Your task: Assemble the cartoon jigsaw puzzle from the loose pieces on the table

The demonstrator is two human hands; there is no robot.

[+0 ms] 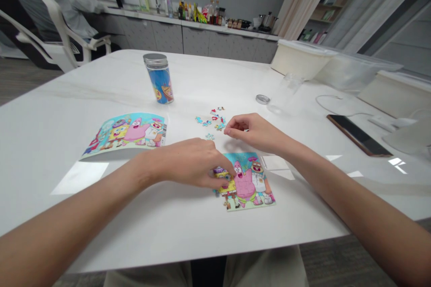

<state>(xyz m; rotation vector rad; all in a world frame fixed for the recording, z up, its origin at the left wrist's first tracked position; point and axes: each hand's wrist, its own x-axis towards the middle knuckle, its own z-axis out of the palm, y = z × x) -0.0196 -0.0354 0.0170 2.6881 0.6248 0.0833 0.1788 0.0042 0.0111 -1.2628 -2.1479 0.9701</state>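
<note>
A partly joined jigsaw puzzle (245, 184) of cartoon figures lies flat on the white table, its left edge ragged. Over that edge is my left hand (197, 163), fingers curled, with thumb and forefinger pressed onto the yellow figure; any loose piece under them is hidden. Beyond the puzzle, my right hand (251, 131) is closed, its fingertips down beside several loose jigsaw pieces (207, 123). Whether a piece is between those fingertips I cannot make out. To the left lies a curved picture sheet (134, 132) showing the same figures.
A lidded jar (160, 80) with a blue cartoon picture stands farther back. At right are a clear jar (288, 89), its metal lid (262, 99), a phone (358, 134), cables and storage boxes (299, 58). A person (63, 4) sits by the counter behind a white chair (59, 18).
</note>
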